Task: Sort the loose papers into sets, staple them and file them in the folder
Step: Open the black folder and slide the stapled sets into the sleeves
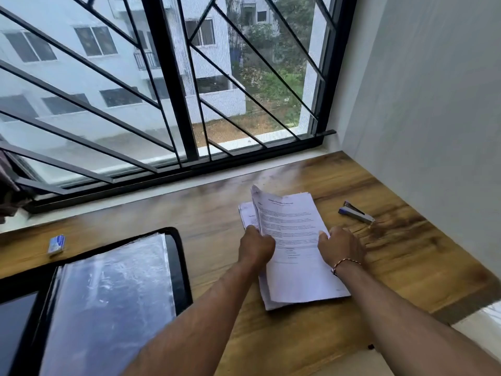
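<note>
A stack of printed white papers [295, 234] lies on the wooden desk [217, 213] right of centre. My left hand [256, 246] grips the left edge of the top sheets, which curl upward off the stack. At the right edge of the stack, my right hand [341, 246] rests with curled fingers on the papers; a thread bracelet is on its wrist. A blue and silver stapler [355, 212] lies on the desk to the right of the papers. An open black folder [108, 289] with clear plastic sleeves lies at the lower left.
A small blue and white staple box [57, 245] sits on the desk above the folder. A barred window [162, 90] runs along the desk's far edge. A white wall [433, 118] closes the right side. The desk's front edge is at the lower right.
</note>
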